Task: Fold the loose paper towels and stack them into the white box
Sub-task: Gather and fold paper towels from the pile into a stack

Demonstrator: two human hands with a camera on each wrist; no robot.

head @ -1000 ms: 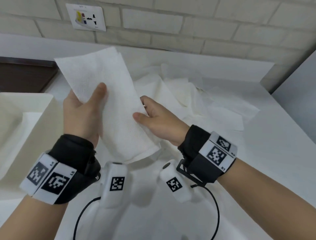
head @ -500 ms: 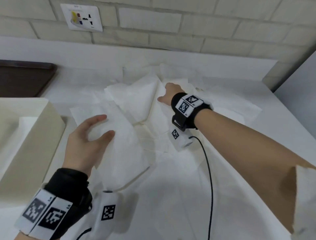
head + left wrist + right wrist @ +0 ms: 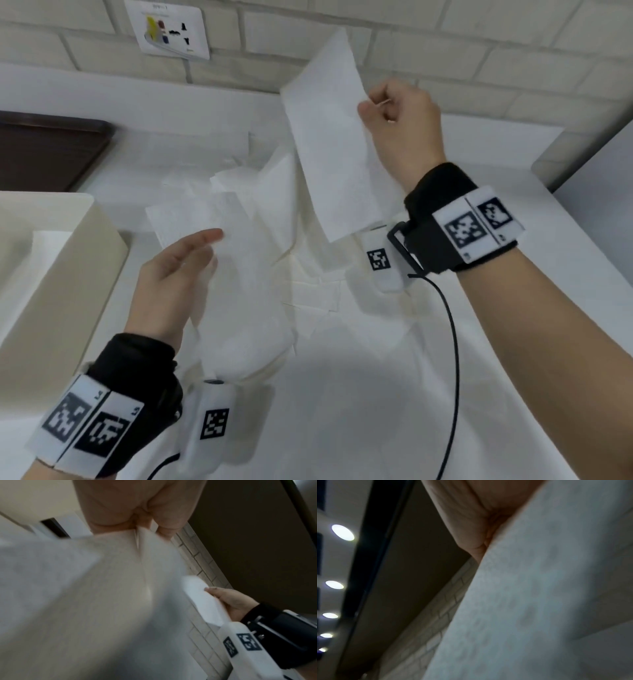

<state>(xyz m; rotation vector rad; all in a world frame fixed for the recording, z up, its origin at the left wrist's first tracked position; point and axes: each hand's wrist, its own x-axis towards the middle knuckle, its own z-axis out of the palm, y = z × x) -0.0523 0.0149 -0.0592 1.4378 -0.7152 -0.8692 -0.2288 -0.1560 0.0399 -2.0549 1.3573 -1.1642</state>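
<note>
My left hand (image 3: 202, 253) holds a folded white paper towel (image 3: 233, 308) low over the table, just right of the white box (image 3: 68, 291). The left wrist view shows that towel (image 3: 102, 588) pinched between the thumb and fingers of this hand (image 3: 137, 507). My right hand (image 3: 376, 106) is raised near the back wall, fingers curled. It pinches the edge of a second paper towel (image 3: 332, 137), which hangs down flat. A heap of loose paper towels (image 3: 260, 178) lies on the table between both hands. Inside the box a pale layer (image 3: 30, 260) shows.
A dark brown panel (image 3: 51, 150) sits at the back left behind the box. The brick wall carries a socket plate (image 3: 168, 31). A grey panel (image 3: 599, 154) bounds the table on the right. A black cable (image 3: 452, 342) hangs from my right wrist.
My right hand let go of the folded towel, reached to the heap, and has now lifted a fresh towel up toward the wall. My left hand keeps the folded towel beside the box.
</note>
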